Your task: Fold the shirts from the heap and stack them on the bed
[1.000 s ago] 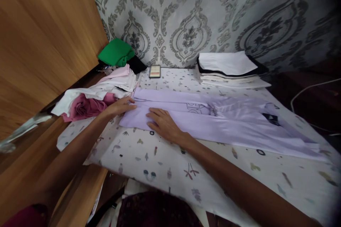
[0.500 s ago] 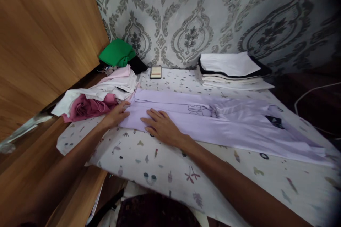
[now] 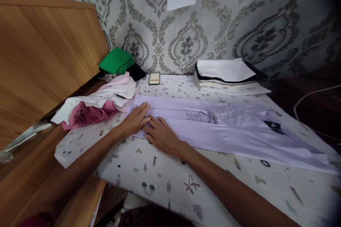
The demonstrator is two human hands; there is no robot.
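A lilac T-shirt (image 3: 226,131) lies lengthwise across the patterned cloth, its long edges folded inward over a dark outlined print. Its neck, with a black label (image 3: 274,127), points right, where the fabric is loosely wrinkled. My left hand (image 3: 134,120) rests flat on the shirt's left end, fingers stretched out. Right beside it, my right hand (image 3: 161,133) lies palm down on the near fold, fingers spread; the fingertips of both hands nearly meet. Neither hand grips the fabric.
Loose white and pink clothes (image 3: 93,108) heap at the left, below a green garment (image 3: 117,61). A folded stack (image 3: 229,74) stands at the back right. Near the wall lies a small framed card (image 3: 154,78). A wooden cabinet (image 3: 50,56) borders the left side.
My left hand has moved right from the shirt's left edge to beside my right hand. The right hand stays about where it was. The view has tilted up slightly.
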